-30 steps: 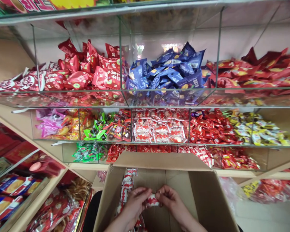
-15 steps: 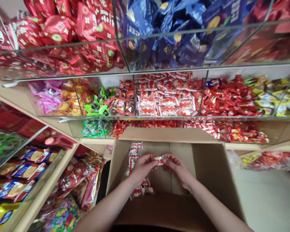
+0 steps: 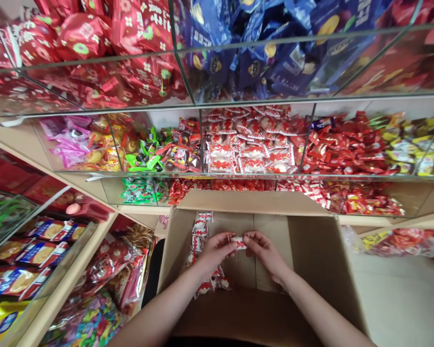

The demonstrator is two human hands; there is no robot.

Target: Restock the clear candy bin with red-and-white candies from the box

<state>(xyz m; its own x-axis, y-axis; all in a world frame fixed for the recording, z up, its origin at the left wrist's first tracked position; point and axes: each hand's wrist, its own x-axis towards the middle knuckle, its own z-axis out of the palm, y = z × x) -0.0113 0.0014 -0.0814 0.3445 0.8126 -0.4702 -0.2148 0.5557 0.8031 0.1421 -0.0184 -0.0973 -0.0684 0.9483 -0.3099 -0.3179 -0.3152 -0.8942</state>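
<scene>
Between my two hands is a small red-and-white wrapped candy [image 3: 240, 243], pinched at both ends. My left hand [image 3: 219, 248] closes on its left end and my right hand [image 3: 259, 246] on its right end. Both hands are over an open cardboard box [image 3: 313, 250]. Inside it, along the left wall, several more red-and-white wrapped candies [image 3: 200, 226] lie in a row, partly covered by my left hand and forearm.
Behind the box, glass-fronted shelf bins hold red-and-white packets [image 3: 253, 152], red candies [image 3: 347, 144] and green ones [image 3: 144, 156]. Blue bags [image 3: 260, 62] and red bags [image 3: 141, 29] fill the upper shelf. Packaged biscuits [image 3: 39, 253] lie on a shelf at left.
The candy has turned slightly between my fingers, and its shiny right end is now covered by my right hand. Both hands stay in nearly the same place.
</scene>
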